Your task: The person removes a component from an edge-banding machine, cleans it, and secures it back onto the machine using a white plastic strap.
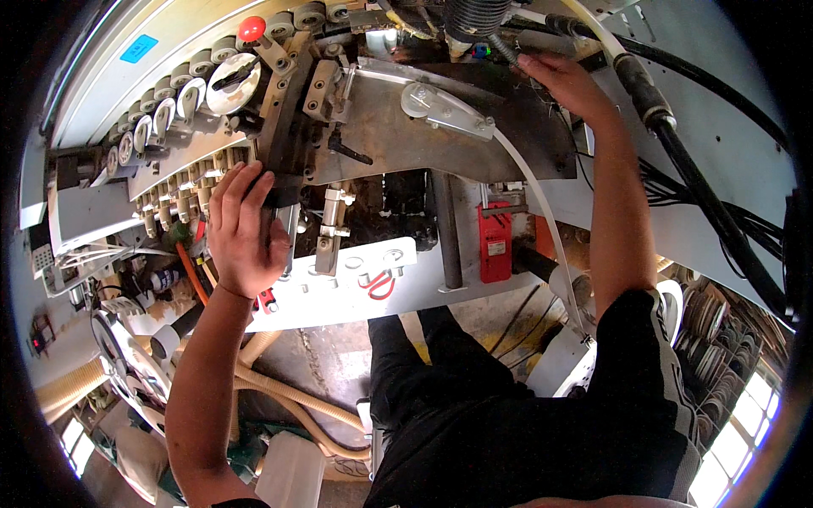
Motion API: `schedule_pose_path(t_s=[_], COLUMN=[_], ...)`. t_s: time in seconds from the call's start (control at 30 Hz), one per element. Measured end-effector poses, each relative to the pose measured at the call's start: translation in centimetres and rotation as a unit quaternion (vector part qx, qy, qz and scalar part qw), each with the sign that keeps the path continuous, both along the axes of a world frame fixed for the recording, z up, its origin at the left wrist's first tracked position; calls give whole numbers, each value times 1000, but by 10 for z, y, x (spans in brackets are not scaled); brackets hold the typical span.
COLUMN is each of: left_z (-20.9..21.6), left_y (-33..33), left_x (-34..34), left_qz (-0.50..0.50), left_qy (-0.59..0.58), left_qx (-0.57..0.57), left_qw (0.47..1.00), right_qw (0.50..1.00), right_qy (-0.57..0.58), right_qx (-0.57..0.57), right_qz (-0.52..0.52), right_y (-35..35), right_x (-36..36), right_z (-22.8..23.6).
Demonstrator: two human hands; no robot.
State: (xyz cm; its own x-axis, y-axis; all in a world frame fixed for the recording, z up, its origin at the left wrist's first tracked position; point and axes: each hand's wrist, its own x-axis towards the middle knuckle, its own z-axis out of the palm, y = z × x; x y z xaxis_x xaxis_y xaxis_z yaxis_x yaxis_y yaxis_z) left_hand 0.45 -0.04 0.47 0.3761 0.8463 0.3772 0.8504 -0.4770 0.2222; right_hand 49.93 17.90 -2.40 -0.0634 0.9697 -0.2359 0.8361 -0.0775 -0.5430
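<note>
I look down at an open machine with a rusty steel plate (474,157) across its middle. My left hand (244,229) wraps its fingers around a dark upright bar (275,127) beside a row of cream rollers (182,89). My right hand (566,78) reaches far up and rests its fingers on the top edge of the steel plate, next to a black ribbed hose (472,19). A thin white strip (542,212) runs from a small white wheel (417,99) down along my right arm. Whether my right hand grips anything is hidden.
A red-knobbed lever (251,29) stands above the rollers. A red box (494,241) hangs under the plate. Thick black cables (703,195) run down the right side. Beige corrugated hoses (288,406) lie on the floor by my legs. Coiled strips (711,322) sit in racks at right.
</note>
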Motion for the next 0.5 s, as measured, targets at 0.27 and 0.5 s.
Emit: schedule_pose_path(t_s=[0.27,0.5], left_z=[-1,-3], left_y=[0,0], left_x=[0,-1], left_qz=[0,0], left_qy=[-1,1], left_qx=[0,2], left_qw=[1000,1000], right_qw=[996,977], right_qy=[37,47], right_qx=[80,210], right_qz=[7,2], right_y=[-6,-14], right_x=[-6,-11], right_z=[17,-3])
